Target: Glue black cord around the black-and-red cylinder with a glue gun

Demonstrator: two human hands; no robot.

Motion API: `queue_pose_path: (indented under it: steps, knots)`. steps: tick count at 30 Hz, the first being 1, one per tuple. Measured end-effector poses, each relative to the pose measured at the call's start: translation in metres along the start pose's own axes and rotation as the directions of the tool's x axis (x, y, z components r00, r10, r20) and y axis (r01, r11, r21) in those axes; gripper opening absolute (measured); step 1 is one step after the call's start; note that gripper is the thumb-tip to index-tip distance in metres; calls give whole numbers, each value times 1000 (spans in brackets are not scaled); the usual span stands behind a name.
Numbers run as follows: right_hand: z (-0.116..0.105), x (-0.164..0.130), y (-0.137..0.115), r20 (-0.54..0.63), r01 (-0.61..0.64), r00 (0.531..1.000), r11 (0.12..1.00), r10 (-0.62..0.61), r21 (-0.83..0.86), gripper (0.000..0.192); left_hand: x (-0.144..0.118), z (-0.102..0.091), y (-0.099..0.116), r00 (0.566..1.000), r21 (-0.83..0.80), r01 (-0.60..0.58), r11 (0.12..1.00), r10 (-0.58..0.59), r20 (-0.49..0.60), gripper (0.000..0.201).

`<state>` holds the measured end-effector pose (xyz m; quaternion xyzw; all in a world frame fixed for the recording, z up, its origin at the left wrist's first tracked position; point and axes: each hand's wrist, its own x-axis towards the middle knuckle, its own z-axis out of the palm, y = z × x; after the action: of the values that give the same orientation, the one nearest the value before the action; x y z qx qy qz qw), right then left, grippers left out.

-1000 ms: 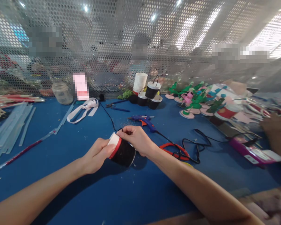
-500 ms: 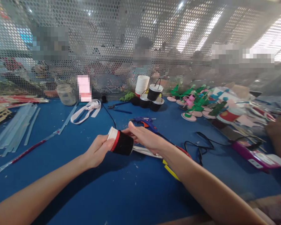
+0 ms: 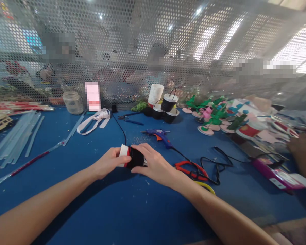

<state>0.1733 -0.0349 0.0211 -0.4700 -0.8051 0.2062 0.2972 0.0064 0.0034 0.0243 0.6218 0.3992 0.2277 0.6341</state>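
Observation:
Just above the blue table, a paper cup [image 3: 136,157] lies tilted on its side between my hands. Its white rim end points left, a red band shows beside it, and black covers the rest. My left hand [image 3: 109,163] grips the rim end, thumb on the near side. My right hand [image 3: 154,162] is wrapped round the black part, fingers over the top and thumb below. A thin black cord [image 3: 121,127] runs from the back of the table towards the cup; where it ends is hidden. Behind my right hand lies a blue glue gun [image 3: 163,139].
Red-handled scissors [image 3: 186,165] and a yellow handle [image 3: 205,186] lie by my right forearm. Further back are black-wrapped cups [image 3: 168,103], stacked white cups [image 3: 155,94], pliers [image 3: 129,115] and white ribbon [image 3: 91,126]. Glue sticks [image 3: 20,136] lie left, a purple power strip [image 3: 275,173] right.
My right hand has moved left and down and closed round the black part of the cup. The cup has turned more level, and the scissors' red handles are now uncovered.

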Motion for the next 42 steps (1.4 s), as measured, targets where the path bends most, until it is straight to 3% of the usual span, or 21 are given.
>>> queue_pose_path:
  steps: [7, 13, 15, 18, 20, 23, 28, 33, 38, 40, 42]
  knots:
    - [2, 0, 0, 18, 60, 998, 998, -60, 32, 60, -5, 3, -5, 990, 280, -139, 950, 142, 10, 21]
    - [6, 3, -4, 19, 118, 993, 990, -120, 79, 62, -4, 5, -3, 983, 332, -159, 930, 179, -31, 31]
    - [0, 6, -4, -14, 108, 994, 990, -107, 93, 51, -4, 5, -3, 987, 323, -132, 937, 155, -47, 32]
    - [-21, 12, 5, -132, -73, 988, 996, 81, 59, 30, -3, 5, -3, 988, 291, -108, 951, 136, -78, 33]
    - [-39, 17, 18, -215, -292, 937, 955, 275, -50, 29, -3, 4, -5, 986, 278, -105, 955, 136, -96, 32]
    - [-59, 23, 44, -280, -541, 836, 792, 472, -282, 27, -2, 3, -6, 986, 274, -99, 957, 133, -106, 31]
    - [-56, 32, 82, -181, -623, 778, 703, 601, -343, 4, -3, 2, -8, 989, 261, -85, 962, 114, -98, 30]
    - [-47, 39, 91, -231, -671, 742, 691, 630, -270, 14, -3, 0, -9, 991, 245, -79, 966, 103, -89, 30]
    - [-58, 23, 66, -275, -619, 768, 780, 578, -90, 35, -2, -2, -10, 987, 273, -88, 958, 121, -108, 30]
    - [-59, 12, 49, -223, -554, 811, 833, 540, 4, 30, -1, -3, -9, 984, 283, -83, 956, 124, -132, 30]
    - [-56, 0, 31, -120, -470, 854, 849, 506, 241, 25, 0, -4, -8, 982, 285, -69, 956, 116, -152, 30]
